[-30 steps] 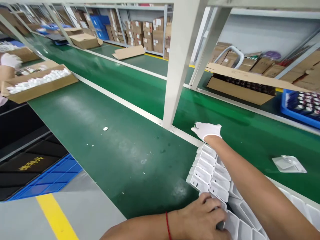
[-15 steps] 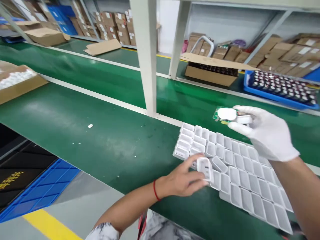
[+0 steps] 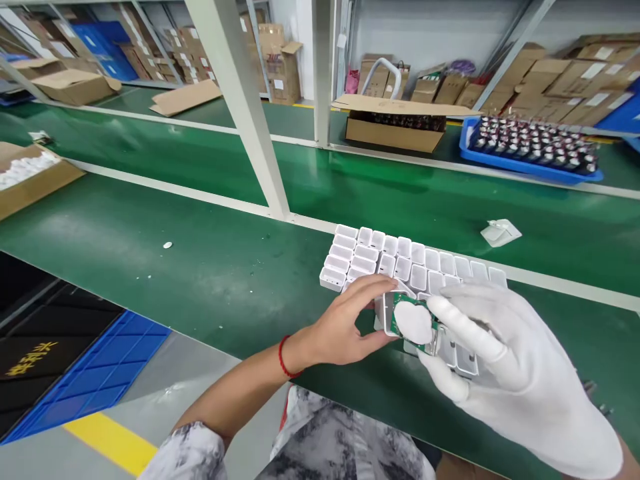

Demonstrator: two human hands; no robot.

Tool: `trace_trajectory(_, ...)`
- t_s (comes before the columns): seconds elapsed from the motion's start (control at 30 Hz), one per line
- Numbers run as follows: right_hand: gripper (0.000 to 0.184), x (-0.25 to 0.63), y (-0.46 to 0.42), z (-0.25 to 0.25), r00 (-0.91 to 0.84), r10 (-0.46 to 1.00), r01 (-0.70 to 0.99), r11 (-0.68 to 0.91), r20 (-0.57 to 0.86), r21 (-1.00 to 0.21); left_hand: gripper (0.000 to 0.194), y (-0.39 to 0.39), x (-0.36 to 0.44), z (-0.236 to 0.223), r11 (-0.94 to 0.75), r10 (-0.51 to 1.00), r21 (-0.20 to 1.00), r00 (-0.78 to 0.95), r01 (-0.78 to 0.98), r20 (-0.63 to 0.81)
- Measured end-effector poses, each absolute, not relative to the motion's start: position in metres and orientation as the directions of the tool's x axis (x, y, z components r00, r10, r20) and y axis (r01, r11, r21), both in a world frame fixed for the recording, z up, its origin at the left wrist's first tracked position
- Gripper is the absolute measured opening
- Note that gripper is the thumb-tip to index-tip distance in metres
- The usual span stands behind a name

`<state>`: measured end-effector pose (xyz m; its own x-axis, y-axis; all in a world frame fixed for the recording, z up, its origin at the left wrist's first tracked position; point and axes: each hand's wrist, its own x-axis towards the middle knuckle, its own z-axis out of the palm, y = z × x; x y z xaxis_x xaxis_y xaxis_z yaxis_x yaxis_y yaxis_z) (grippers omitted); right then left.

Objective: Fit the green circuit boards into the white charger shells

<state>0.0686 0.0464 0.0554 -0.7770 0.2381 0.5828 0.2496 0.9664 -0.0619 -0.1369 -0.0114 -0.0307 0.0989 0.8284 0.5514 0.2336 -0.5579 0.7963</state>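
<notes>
My bare left hand (image 3: 345,323) grips a small white plastic case (image 3: 387,315) by its sides, open face turned to the right. In my white-gloved right hand (image 3: 505,360), thumb and fingers pinch a green circuit board (image 3: 429,348) that carries a white oval pad (image 3: 413,323). The board's left end is at the mouth of the case; how far it sits inside I cannot tell. Beneath and behind both hands, rows of white plastic cases (image 3: 418,252) stand on the green bench, partly hidden by the glove.
Green benchtop (image 3: 210,267) runs across, with a slanted post (image 3: 250,127) rising at its back rail. A white packet (image 3: 501,232) lies beyond the rail. Farther back are a blue tray (image 3: 530,168) of dark parts and a carton (image 3: 393,133). Another carton (image 3: 45,190) holds white pieces at left.
My right hand has brought the circuit board down and left to the case in my left hand. The left hand has moved slightly left and up. The view has shifted.
</notes>
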Motion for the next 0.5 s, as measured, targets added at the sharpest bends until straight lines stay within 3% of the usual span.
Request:
trace_trajectory(0.13, 0.047, 0.077, 0.044, 0.059, -0.793, 0.209, 0.234, 0.972, 0.572, -0.032, 0.069, -0.008, -0.128, -0.026, -0.614, 0.786, 0.744, 0.117, 0.263, 0.607)
trace_trajectory(0.3, 0.024, 0.080, 0.040, 0.063, -0.783, 0.296, 0.329, 0.944, 0.547, -0.039, 0.068, -0.002, -0.120, -0.023, -0.669, 0.739, 0.686, 0.149, 0.286, 0.658)
trace_trajectory(0.5, 0.028, 0.087, 0.040, 0.063, -0.776, 0.285, 0.340, 0.940, 0.563, -0.007, 0.069, 0.000, -0.114, -0.021, -0.669, 0.740, 0.685, 0.170, 0.290, 0.651)
